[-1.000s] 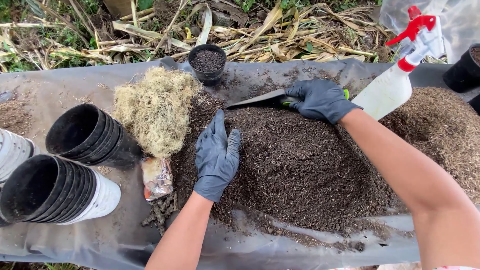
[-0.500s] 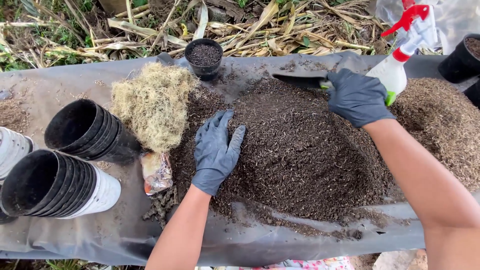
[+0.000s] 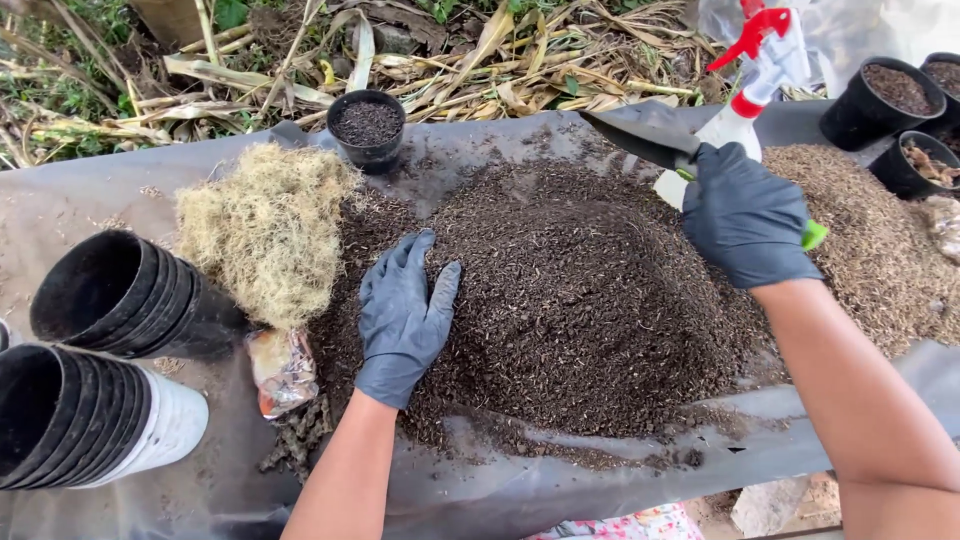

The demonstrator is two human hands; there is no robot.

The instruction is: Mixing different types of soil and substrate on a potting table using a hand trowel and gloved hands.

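Trowel (image 3: 640, 132) in right hand (image 3: 745, 215) (gloved grip)

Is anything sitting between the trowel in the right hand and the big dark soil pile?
Nothing visible does. The right hand holds the trowel over the far edge of the soil pile, with no object between blade and soil. The left hand rests flat on the pile's near-left slope, away from the blade.

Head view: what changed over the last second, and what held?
The right hand, gripping the trowel, swung it from low on the soil pile up to its far right edge, near the spray bottle. The left hand stayed flat on the soil; the stacked pots did not move.
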